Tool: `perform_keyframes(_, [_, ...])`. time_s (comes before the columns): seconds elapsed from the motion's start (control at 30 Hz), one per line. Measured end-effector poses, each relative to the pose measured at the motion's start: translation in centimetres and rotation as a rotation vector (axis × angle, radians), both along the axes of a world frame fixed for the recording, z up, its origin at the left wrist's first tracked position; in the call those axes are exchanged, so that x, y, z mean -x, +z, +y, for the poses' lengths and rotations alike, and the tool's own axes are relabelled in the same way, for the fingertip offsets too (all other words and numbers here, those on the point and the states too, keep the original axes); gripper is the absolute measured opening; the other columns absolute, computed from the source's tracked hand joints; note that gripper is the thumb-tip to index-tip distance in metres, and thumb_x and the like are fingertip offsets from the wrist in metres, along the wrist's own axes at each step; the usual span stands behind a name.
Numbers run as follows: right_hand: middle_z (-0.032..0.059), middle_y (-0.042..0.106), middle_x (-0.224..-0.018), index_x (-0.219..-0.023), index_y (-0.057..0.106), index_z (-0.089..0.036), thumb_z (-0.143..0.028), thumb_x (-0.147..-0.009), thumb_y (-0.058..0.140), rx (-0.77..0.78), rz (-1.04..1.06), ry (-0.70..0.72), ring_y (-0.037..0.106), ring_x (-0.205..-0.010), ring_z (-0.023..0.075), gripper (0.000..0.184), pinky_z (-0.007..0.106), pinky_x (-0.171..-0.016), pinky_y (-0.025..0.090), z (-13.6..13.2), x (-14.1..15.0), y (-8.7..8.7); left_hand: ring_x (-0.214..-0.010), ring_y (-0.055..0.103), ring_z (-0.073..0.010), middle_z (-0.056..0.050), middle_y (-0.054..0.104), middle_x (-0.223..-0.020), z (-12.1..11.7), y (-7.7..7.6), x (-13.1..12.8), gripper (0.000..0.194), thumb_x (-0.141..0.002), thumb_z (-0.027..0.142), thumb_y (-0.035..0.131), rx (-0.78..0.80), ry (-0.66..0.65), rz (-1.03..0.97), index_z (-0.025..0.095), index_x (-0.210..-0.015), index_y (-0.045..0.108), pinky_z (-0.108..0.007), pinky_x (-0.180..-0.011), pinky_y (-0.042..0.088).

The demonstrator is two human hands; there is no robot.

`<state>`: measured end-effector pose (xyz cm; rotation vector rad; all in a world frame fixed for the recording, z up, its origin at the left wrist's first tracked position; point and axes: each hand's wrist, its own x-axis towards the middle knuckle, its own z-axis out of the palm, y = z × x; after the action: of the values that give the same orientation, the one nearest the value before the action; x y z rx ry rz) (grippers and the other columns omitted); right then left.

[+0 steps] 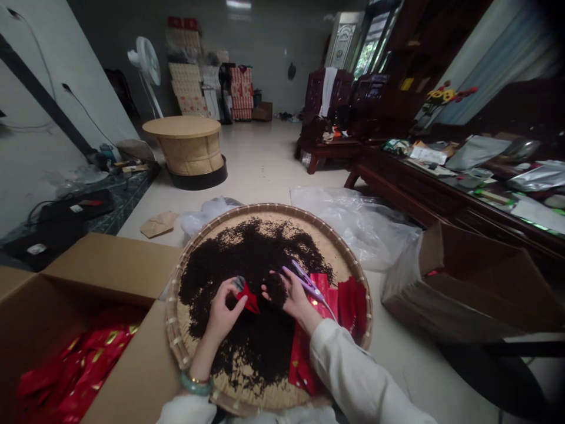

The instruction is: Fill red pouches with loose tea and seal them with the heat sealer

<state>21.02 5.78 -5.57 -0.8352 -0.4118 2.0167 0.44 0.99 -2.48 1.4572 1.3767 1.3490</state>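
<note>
My left hand pinches a small red pouch whose silvery inside shows at its mouth. Cupped palm up, my right hand carries a clump of dark loose tea leaves just right of the pouch. Both hands are over a round woven bamboo tray spread with more of the same dark leaves. Beside my right hand lies a purple hair straightener with a pale cord. Flat red pouches are stacked under my right forearm, and folded red ones rest at the tray's right side.
An open cardboard box at left holds many red packets. Another open carton stands at right, near a dark wooden table loaded with clutter. Clear plastic sheeting covers floor behind the tray. A round bamboo stand is farther back.
</note>
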Motion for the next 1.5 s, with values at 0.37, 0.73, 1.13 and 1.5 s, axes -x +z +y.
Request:
perform_keyframes(0.37, [0.0069, 0.070, -0.069, -0.076, 0.062, -0.016, -0.029, -0.090, 0.049, 0.263, 0.249, -0.187, 0.069, -0.078, 0.0228, 0.023, 0.046, -0.077, 0.057, 0.0, 0.6, 2.1, -0.101, 0.062, -0.0280, -0.012, 0.064, -0.112, 0.1, 1.1, -0.3, 0.015, -0.069, 0.033, 0.076, -0.066, -0.157, 0.255, 0.022, -0.068, 0.066, -0.038, -0.093, 0.046])
perform_keyframes(0.73, [0.0044, 0.070, -0.080, -0.076, 0.060, -0.019, -0.034, -0.084, 0.057, 0.014, 0.191, -0.264, 0.068, -0.085, 0.0222, 0.018, 0.042, -0.078, 0.056, -0.4, 1.9, 6.1, -0.104, 0.061, -0.0298, -0.010, 0.063, -0.122, 0.2, 1.8, -2.5, 0.015, -0.068, 0.036, 0.078, -0.007, -0.260, 0.185, 0.024, -0.071, 0.068, -0.040, -0.094, 0.047])
perform_keyframes(1.13, [0.0064, 0.072, -0.092, -0.086, 0.072, -0.016, -0.059, -0.085, 0.046, -0.424, -0.204, -0.222, 0.060, -0.100, 0.0233, 0.050, 0.039, -0.102, 0.038, -2.1, 3.3, 8.8, -0.109, 0.060, -0.0307, -0.009, 0.061, -0.124, 0.2, 0.8, -3.0, 0.014, -0.069, 0.034, 0.077, -0.009, -0.239, 0.141, 0.024, -0.071, 0.068, -0.042, -0.100, 0.044])
perform_keyframes(1.5, [0.0078, 0.066, -0.107, -0.106, 0.067, -0.021, -0.025, -0.092, 0.046, -1.190, -1.057, 0.159, 0.056, -0.103, 0.0208, 0.025, 0.039, -0.093, 0.043, -3.4, 0.4, 9.9, -0.113, 0.058, -0.0309, -0.011, 0.059, -0.124, 0.2, 0.6, -2.8, 0.011, -0.069, 0.030, 0.076, -0.037, -0.225, 0.089, 0.022, -0.074, 0.070, -0.046, -0.104, 0.042])
